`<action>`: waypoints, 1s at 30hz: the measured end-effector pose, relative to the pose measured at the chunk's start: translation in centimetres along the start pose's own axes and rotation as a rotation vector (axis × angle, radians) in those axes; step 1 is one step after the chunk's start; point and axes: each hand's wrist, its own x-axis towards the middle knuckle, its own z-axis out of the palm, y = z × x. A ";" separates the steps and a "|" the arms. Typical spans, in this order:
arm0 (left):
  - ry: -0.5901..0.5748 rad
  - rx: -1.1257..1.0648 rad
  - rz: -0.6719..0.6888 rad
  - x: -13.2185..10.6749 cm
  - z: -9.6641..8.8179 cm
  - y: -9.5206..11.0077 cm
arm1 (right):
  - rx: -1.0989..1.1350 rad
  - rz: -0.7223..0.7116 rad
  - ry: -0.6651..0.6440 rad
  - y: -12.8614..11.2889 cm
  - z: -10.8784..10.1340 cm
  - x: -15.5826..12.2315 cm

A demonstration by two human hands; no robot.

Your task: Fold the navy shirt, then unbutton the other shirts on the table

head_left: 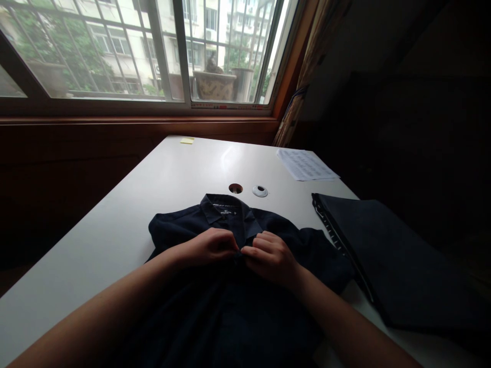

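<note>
Dim room with a big barred window (134, 51) across the top of the frame, apartment blocks outside and a flower pot (215, 84) on the ledge. Below it sits a white table (115, 230) running from the middle down to the bottom edge.

Dead center of the frame there's a dark navy shirt (230, 317) lying flat on the table, collar (228, 209) pointing toward the window, label showing inside the neck. Both hands are on it right below the collar: left hand (209, 246) and right hand (272, 258) are curled in and pinching the front placket, fingertips meeting at the middle. Looks like they're at a button, but it's too dark to actually see one.

Other stuff: a dark folded piece of fabric (399, 260) on the right side, just beside the shirt's sleeve. A printed sheet of paper (307, 164) at the upper right of the table, a yellow sticky note (187, 140) at the far edge, and a cable hole (235, 188) with its round cap (260, 191) lying next to it, just above the collar.
</note>
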 end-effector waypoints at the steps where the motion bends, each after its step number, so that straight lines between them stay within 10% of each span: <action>1: 0.003 0.004 0.003 0.0 0.0 0.0 | 0.002 0.002 -0.001 -0.1 0.1 0.0; 30: 0.035 -0.399 -0.185 -0.2 -0.8 0.5 | 0.559 0.423 0.019 1.6 -1.6 -0.2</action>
